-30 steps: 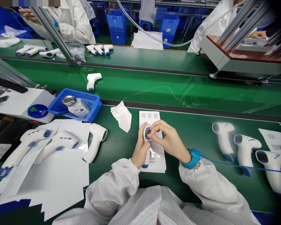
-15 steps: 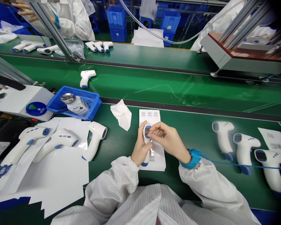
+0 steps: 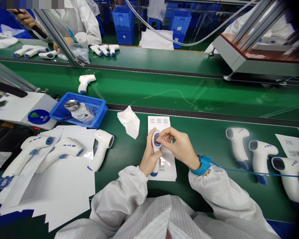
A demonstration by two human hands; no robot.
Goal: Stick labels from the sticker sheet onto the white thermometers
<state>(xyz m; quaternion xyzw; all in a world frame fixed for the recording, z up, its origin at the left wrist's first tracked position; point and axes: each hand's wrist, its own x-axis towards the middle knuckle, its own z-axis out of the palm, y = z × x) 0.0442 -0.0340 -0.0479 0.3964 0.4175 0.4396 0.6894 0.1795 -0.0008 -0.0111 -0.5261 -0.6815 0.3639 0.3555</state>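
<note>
A white and blue handheld infrared thermometer (image 3: 154, 146) stands in my left hand (image 3: 149, 158), its screen end up and its blue base low. My left fingers and thumb wrap round its handle. At the screen, my right hand (image 3: 181, 146) has thumb and forefinger pinched together; anything between them is too small to make out. Beneath both hands lies a white printed sheet (image 3: 168, 171), partly covered. A crumpled white cloth (image 3: 130, 121) rests to its upper left. A blue strap (image 3: 202, 165) with a cord circles my right wrist.
Three thermometers (image 3: 259, 159) lie at the right, near a paper slip (image 3: 291, 146). More lie left on white papers (image 3: 62, 189). A blue tray (image 3: 102, 114) holds a bottle (image 3: 83, 113). Beyond, a green belt (image 3: 164, 88) carries a thermometer (image 3: 86, 83). A co-worker's hand (image 3: 25, 18) is across.
The thermometer on the belt has shifted left. My right fingers have moved slightly at the screen. Across the belt, the co-worker's hands have parted, one lowered and one around a dark object.
</note>
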